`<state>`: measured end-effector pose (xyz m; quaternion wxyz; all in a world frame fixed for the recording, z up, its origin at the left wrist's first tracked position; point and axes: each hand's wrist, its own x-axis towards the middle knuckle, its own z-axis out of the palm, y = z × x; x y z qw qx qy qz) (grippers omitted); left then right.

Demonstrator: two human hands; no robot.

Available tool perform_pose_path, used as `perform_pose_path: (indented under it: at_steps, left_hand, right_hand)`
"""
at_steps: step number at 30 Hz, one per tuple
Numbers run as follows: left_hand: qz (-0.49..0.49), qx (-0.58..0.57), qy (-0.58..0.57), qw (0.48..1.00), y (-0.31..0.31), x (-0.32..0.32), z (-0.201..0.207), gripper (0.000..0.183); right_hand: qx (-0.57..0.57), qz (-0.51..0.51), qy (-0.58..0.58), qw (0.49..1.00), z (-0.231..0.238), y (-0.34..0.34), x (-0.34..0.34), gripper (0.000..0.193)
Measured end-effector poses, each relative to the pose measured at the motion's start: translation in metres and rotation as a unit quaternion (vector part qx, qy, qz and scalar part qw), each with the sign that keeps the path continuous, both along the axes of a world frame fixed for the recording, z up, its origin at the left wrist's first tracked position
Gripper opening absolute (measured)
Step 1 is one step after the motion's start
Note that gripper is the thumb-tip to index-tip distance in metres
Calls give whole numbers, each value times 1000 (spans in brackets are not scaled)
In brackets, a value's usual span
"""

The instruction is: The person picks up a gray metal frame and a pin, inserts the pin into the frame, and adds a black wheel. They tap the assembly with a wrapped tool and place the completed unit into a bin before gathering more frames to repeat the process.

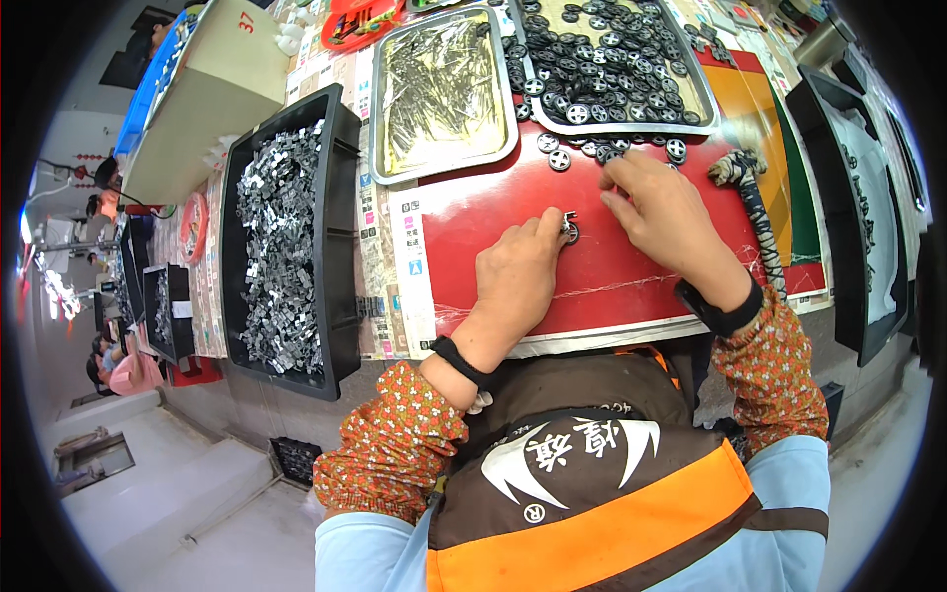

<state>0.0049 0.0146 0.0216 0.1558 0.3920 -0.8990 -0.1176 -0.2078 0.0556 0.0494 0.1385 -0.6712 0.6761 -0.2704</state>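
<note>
My left hand (518, 266) rests on the red work surface (493, 202), thumb and fingers closed on a small wheel assembly (571, 231). It shows a black wheel with a silvery metal piece at its top. My right hand (673, 217) is bent to the right of it, thumb apart from the index finger. Its fingertips reach the loose black wheels (612, 155) with pale cross-shaped spokes at the near edge of a metal tray (631, 128). Whether they touch a wheel is hard to tell. More such wheels are heaped in that tray.
Left of it stands a metal tray of thin pins (444, 163). A black bin (335, 247) of small metal clips is at the left. A cloth-wrapped hammer-like tool (764, 222) lies right of my right hand. A black crate (853, 296) stands at the far right.
</note>
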Motion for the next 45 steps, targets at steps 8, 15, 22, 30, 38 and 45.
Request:
perform_pose_path:
  at_steps: [8,15,22,30,38,45]
  left_hand:
    - [-14,-3,30,999,-3,1,-8,19]
    - [-22,44,81,996,-8,2,-11,22]
    - [-24,69,137,988,-12,5,-12,22]
    - [-23,72,140,987,-15,5,-16,17]
    - [-26,68,137,988,-17,3,-16,16]
    - [-29,65,132,989,-17,4,-16,12]
  right_hand:
    - [-42,36,55,997,-18,-56,14,22]
    - [-35,69,85,993,-25,-56,10,10]
    - [-105,83,-1,991,-5,-21,23,7]
    - [-157,98,2,983,-11,7,43,19]
    - [-125,80,-43,988,-9,14,47,20]
    - [-163,102,73,979,-4,12,56,25]
